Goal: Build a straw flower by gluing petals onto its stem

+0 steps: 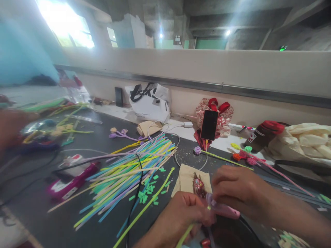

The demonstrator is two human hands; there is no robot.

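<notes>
My left hand (187, 210) is closed in a pinch around a yellow-green stick (186, 235), which runs down out of the bottom edge. A small purple flower (210, 199) sits at the fingertips, between both hands. My right hand (234, 186) comes in from the right, its fingers bent and pressed on the flower. Under that hand lies a pink tool (229, 211) with a black cord; whether the hand touches it, I cannot tell. Just beyond is a beige sheet (183, 177) bearing a shiny red-brown item (198, 185) of unclear kind.
Pastel sticks (134, 172) lie in a wide pile, with green snippets (146, 193) beside it. A magenta tool (73, 182) rests further left. Behind stand a phone (209, 124) on its cable and a white bag (150, 103). Another person's blurred arm (15, 127) reaches in at left.
</notes>
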